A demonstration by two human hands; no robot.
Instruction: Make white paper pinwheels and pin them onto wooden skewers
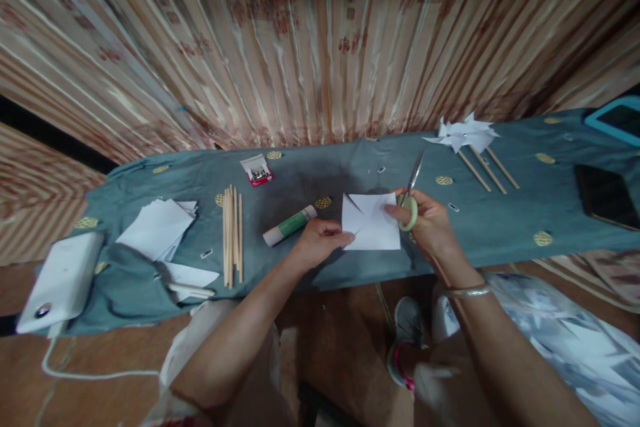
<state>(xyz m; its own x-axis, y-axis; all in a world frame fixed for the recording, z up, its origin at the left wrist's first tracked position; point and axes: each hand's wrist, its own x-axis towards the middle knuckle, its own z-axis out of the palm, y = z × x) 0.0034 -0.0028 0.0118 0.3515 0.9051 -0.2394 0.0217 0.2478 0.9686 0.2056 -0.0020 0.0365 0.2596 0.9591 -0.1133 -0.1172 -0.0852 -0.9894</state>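
Note:
Between my hands is a white square of paper [375,223] with slits cut in from its two left corners. My left hand [323,240] pinches the paper's lower left corner between thumb and fingers. My right hand [425,217] grips a pair of scissors [409,203] by pale green handles, blades pointing up and away, while its thumb rests on the paper's right edge. Just left of the paper lies a green and white glue stick [290,225]. Several thin wooden sticks [231,237] lie side by side farther left.
A small red box of metal pins [258,172] stands open behind the glue stick. White paper sheets [155,227] and a white power bank [63,283] lie at left. Paper pinwheels [465,133] on sticks and a dark phone [607,195] lie at right. A curtain [310,47] hangs behind the cloth-covered table.

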